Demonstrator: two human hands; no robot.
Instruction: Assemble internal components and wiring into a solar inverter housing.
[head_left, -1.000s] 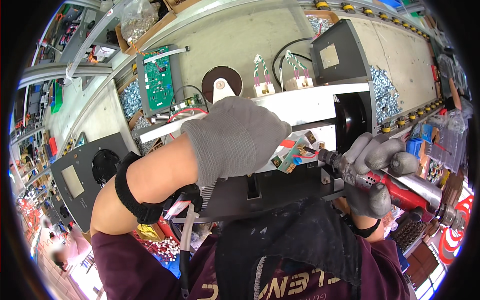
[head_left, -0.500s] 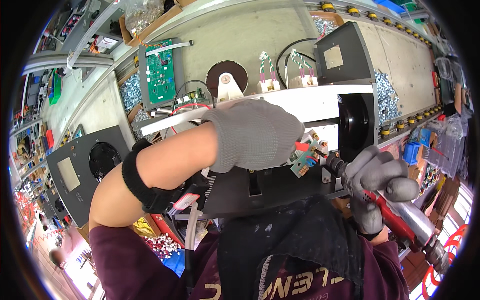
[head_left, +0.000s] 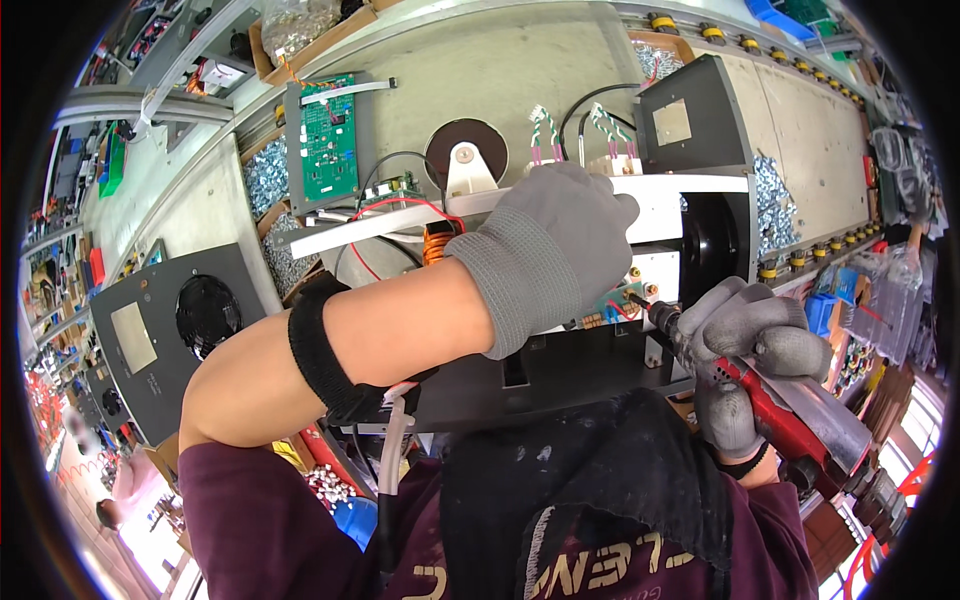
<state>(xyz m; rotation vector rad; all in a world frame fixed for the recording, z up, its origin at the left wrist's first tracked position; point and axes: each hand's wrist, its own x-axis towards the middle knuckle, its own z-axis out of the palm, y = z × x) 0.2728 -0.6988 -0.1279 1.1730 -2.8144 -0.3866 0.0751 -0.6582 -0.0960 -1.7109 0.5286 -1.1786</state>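
My right hand [head_left: 745, 345], in a grey glove, is closed around a red and silver air screwdriver [head_left: 800, 415]. The driver's bit points left and meets a screw spot by a small green circuit board [head_left: 606, 308] with a red wire. That board lies against a white metal bracket [head_left: 657, 268], partly covered by my left glove. Across the long white metal panel [head_left: 655, 208] rests my left hand [head_left: 560, 235], gloved in grey. Its fingers curl over the panel's upper edge, and the fingertips are mostly hidden. Below spreads the black chassis base [head_left: 460, 395].
Behind the panel stand a dark round toroid [head_left: 470, 145] and white terminal blocks [head_left: 612, 165] with twisted wires. A green circuit board [head_left: 330, 150] sits at far left. Grey housing panels [head_left: 150, 340] flank the work. Loose screws [head_left: 773, 205] lie in piles. A red air hose [head_left: 860, 560] hangs lower right.
My left hand has moved up and right from the small circuit board to the panel's upper edge. The small board, tilted before, now lies closer against the bracket. The driver's bit stays beside it.
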